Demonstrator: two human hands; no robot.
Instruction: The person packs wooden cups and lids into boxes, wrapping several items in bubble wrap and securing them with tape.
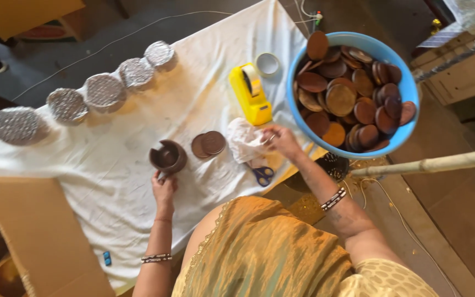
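My left hand (164, 188) rests on the white cloth and touches the near side of a small brown clay pot (168, 157) with a notched rim. Beside the pot lie two round brown clay lids (209, 144), one overlapping the other. My right hand (282, 141) is closed on a crumpled white cloth (244, 142), close to the blue tub. Blue-handled scissors (261, 175) lie just below that rag.
A blue tub (408, 88) piled with brown clay lids sits at the right. A yellow tape dispenser (250, 93) and a tape roll (267, 64) lie left of it. Several foil-wrapped rounds (103, 91) line the far edge. A cardboard box (39, 236) stands at left, a pale pole (441, 163) at right.
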